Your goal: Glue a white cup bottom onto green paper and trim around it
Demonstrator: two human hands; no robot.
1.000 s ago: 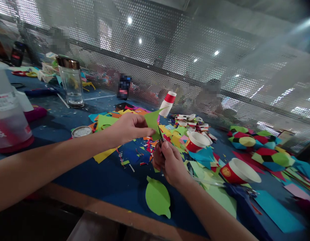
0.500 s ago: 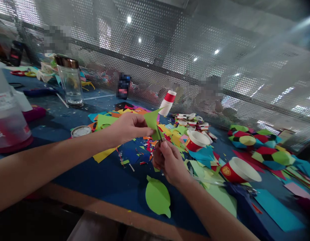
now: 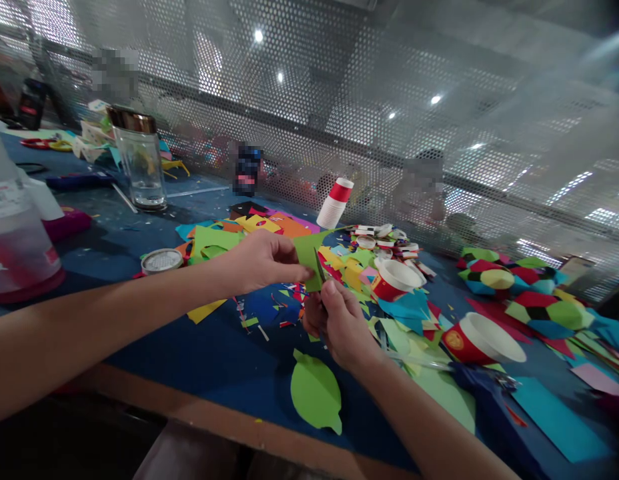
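Note:
My left hand pinches a piece of green paper between thumb and fingers, above the middle of the table. In my right hand is a pair of scissors, its blades reaching up against the paper. The scissors' handles are hidden by my fingers. A narrow strip of the paper stretches off to the upper right. Below my hands, a green leaf-shaped cutout lies flat near the table's front edge. Small coloured scraps are scattered beneath the paper.
Paper cups lie tipped at right, with a cup stack farther back. A glass bottle and a spray bottle stand left. A blue glue gun rests at lower right, beside a paper soccer ball.
The green paper has turned in my left hand, and a thin strip now sticks out from it to the right. The scissor blades have shifted slightly on the paper.

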